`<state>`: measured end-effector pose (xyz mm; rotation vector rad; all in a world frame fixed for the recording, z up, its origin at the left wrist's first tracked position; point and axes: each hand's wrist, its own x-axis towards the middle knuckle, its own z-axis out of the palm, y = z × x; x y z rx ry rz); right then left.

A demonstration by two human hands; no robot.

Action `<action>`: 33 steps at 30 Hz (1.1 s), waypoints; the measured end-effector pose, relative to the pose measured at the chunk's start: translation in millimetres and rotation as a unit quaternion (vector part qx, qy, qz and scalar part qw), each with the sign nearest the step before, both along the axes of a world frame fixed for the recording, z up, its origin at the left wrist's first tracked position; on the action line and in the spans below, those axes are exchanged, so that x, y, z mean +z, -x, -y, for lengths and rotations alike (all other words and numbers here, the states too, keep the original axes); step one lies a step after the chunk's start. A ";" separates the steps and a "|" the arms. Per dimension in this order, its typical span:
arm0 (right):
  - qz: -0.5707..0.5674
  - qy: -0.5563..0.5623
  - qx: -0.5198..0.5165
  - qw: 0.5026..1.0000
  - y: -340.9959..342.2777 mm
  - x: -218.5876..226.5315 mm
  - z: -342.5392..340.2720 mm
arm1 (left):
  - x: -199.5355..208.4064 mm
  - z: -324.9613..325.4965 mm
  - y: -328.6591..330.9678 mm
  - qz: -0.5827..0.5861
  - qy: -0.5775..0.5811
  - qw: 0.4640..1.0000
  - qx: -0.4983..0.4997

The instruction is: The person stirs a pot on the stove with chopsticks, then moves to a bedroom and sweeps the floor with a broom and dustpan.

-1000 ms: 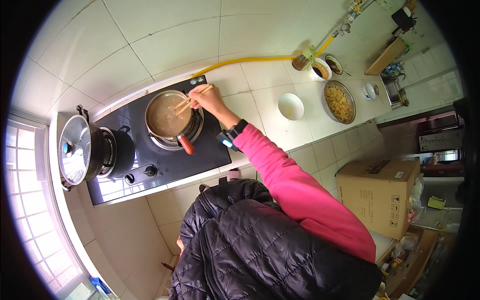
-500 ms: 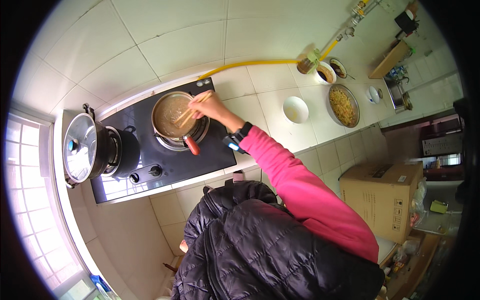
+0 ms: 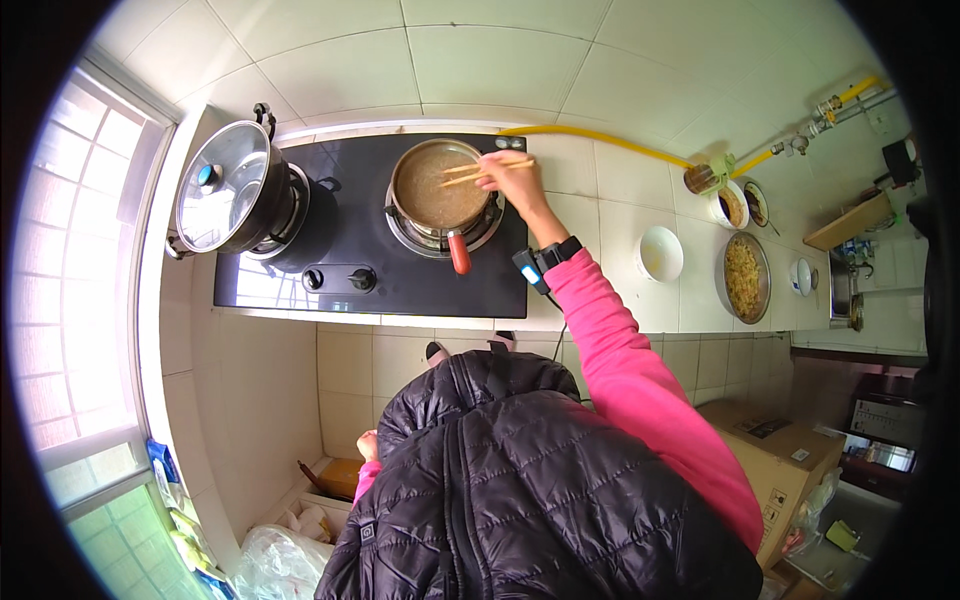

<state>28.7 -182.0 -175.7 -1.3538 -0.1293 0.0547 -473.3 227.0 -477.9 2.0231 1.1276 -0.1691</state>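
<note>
I see the chopsticks (image 3: 487, 170) dipped over the small pot (image 3: 438, 188) on the stove's right burner, pinched in my right hand (image 3: 512, 178) so the tips reach the broth. My left hand (image 3: 368, 445) hangs low; its grip I cannot tell.

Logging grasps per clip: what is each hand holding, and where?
Right hand grips chopsticks by their upper ends, tips over the pot. Left hand shows nothing held.

Tiled counter (image 3: 600, 215), black hob (image 3: 350, 250), white bowl (image 3: 660, 254), noodle dish (image 3: 745, 277)
</note>
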 end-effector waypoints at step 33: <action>-0.182 0.105 0.003 0.978 -4.4 -4.7 9.3 | 50.5 28.6 -19.7 0.005 0.098 0.993 0.064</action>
